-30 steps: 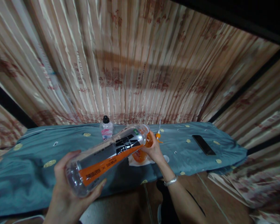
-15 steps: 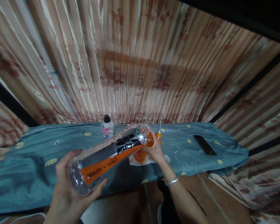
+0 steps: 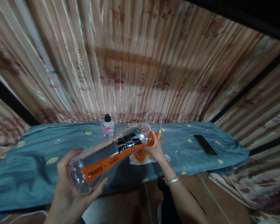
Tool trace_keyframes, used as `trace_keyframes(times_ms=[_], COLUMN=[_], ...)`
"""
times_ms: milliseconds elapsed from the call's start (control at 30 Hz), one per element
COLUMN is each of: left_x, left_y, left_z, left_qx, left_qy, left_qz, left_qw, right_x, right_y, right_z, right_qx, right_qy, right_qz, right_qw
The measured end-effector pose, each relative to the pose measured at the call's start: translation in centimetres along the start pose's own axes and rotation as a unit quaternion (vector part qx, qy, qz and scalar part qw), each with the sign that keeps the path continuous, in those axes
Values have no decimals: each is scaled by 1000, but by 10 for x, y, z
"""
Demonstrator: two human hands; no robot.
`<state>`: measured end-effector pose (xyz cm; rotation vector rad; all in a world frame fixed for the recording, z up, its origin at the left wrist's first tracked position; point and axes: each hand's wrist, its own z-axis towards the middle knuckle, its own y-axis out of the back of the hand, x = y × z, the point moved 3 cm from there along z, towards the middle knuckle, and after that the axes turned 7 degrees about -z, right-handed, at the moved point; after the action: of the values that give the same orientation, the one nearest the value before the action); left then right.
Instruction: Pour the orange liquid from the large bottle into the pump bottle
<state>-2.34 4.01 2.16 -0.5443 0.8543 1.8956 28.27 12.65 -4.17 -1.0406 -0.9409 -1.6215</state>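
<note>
My left hand (image 3: 72, 180) is wrapped round the base of a large clear plastic bottle (image 3: 109, 155) with an orange and black label. The bottle is tilted, its neck up and to the right, over an orange bottle (image 3: 141, 154). Around the upper part of that orange bottle my right hand (image 3: 156, 147) is closed, close beside the clear bottle's neck. Whether liquid passes between the two mouths I cannot tell. Under the orange bottle lies a white tissue (image 3: 133, 161). An orange pump top (image 3: 159, 135) with a pale tube rests behind my right hand.
A small clear bottle with a black cap (image 3: 108, 127) stands at the back of the blue-green cloth (image 3: 77, 140). A dark phone (image 3: 205, 144) lies to the right. Near my right wrist is a small whitish disc (image 3: 167, 158). Striped curtains (image 3: 135, 62) hang behind and at the sides.
Hardly anything differs. The view has shifted very slightly, while both hands keep their hold and the clear bottle stays tilted over the orange one.
</note>
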Motion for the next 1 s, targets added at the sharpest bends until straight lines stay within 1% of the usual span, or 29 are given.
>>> trace_keyframes(times_ms=[67,100,133,233,367,567,700,833,1000], left_x=[2,2,1,-3,-7,-11,-9,-5,-12], left_y=[-1,-1,0,-1,-2,-2,-2,-2,-2], left_z=[-1,-1,-1,0,3,5,0,-1,4], left_qx=[2,-7,-33,-45,-30,-38,-34,-42,-31], left_qy=[4,6,6,8,13,3,28,49,23], left_qz=[-3,-3,-3,11,16,3,3,-4,-1], left_qw=[1000,1000,999,999,999,999,999,998,999], right_x=[-1,-2,-2,-6,-9,-5,-1,-3,-6], right_y=[1,1,1,2,2,2,2,2,2], right_z=[0,1,1,1,1,0,0,0,0], right_qx=[-2,-2,-2,-3,-4,5,0,-5,3], right_qy=[1,2,3,-2,-11,-6,-13,-18,-27], right_qz=[-5,-8,-10,-12,-8,-9,-6,-19,-9], right_qw=[1000,1000,1000,1000,1000,1000,1000,1000,1000])
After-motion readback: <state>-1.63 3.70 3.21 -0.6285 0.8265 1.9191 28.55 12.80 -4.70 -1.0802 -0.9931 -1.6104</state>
